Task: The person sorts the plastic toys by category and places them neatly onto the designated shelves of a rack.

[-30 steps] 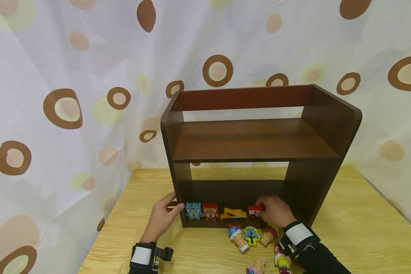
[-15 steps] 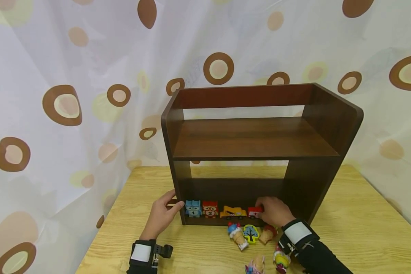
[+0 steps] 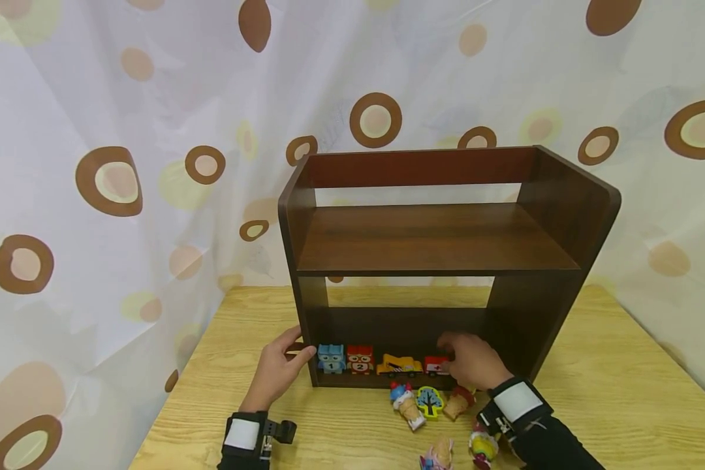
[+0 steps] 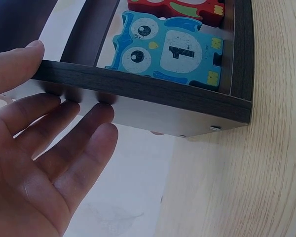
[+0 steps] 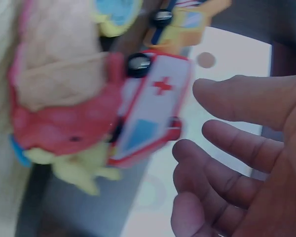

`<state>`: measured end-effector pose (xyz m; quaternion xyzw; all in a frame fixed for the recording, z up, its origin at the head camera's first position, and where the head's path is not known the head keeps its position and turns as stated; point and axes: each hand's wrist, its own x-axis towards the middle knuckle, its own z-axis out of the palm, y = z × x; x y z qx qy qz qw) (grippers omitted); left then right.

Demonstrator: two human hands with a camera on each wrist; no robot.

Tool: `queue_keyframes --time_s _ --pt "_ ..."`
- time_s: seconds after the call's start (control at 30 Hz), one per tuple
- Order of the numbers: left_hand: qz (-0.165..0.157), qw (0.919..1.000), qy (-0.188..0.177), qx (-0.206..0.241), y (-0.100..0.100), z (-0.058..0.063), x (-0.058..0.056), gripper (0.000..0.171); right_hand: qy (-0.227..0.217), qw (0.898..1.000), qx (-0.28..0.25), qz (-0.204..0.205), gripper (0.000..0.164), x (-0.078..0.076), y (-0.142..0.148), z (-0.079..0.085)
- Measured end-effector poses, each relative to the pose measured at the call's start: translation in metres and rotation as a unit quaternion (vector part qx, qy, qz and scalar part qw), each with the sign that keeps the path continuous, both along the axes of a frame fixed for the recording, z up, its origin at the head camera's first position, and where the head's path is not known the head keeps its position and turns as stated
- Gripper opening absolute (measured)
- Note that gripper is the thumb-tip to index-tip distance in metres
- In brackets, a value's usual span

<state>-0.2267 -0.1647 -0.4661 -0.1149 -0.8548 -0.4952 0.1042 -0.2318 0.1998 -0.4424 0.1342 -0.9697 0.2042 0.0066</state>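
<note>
My left hand (image 3: pixel 275 371) holds the left side panel of a dark brown two-tier shelf (image 3: pixel 435 241); in the left wrist view the thumb lies over the panel's edge and the fingertips touch its outer face. A blue owl block (image 4: pixel 163 49) marked 1 stands just inside that panel, beside a red owl block (image 3: pixel 360 360) marked 2. Farther right on the lower shelf are a yellow crane truck (image 3: pixel 399 365) and a red-and-white toy ambulance (image 5: pixel 160 94). My right hand (image 3: pixel 476 362) is beside the ambulance, its fingers apart from it and holding nothing.
Before the shelf on the wooden table (image 3: pixel 341 431) lie an ice-cream-cone figure (image 3: pixel 408 406), a yellow-and-blue tree piece (image 3: pixel 430 401), a cone figure with a red top (image 3: pixel 459 401), and more small figures (image 3: pixel 483 446) nearer me. A dotted sheet (image 3: pixel 153 261) hangs behind.
My right hand has let go of the toy ambulance and drawn slightly to the right, while the ambulance stays beside the crane truck. The left hand keeps its hold on the shelf.
</note>
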Motion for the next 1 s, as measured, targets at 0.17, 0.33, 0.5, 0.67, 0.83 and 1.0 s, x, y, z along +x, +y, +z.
queue_keyframes --time_s 0.17,0.33,0.5,0.67,0.83,1.0 --pt "0.002 1.0 0.005 -0.003 0.0 0.0 0.0 0.045 0.035 0.999 -0.03 0.003 0.029 0.008 -0.002 0.017" --pt "-0.001 1.0 0.002 0.001 0.0 -0.002 0.0 0.046 0.06 0.997 -0.047 0.005 0.025 0.016 -0.007 0.03" --pt "-0.003 1.0 0.004 0.001 0.0 -0.002 -0.001 0.046 0.086 0.995 -0.043 0.016 0.024 0.029 -0.014 0.042" --pt "-0.004 0.9999 0.01 0.001 0.0 -0.001 0.0 0.046 0.109 0.993 -0.029 0.028 0.022 0.04 -0.023 0.052" --pt "-0.007 0.9999 0.013 0.002 0.0 -0.002 0.0 0.046 0.126 0.991 -0.023 0.049 0.021 0.05 -0.032 0.058" --pt "-0.002 0.9999 0.012 -0.003 0.0 -0.002 0.0 0.047 0.127 0.989 0.0 0.07 0.022 0.054 -0.038 0.056"
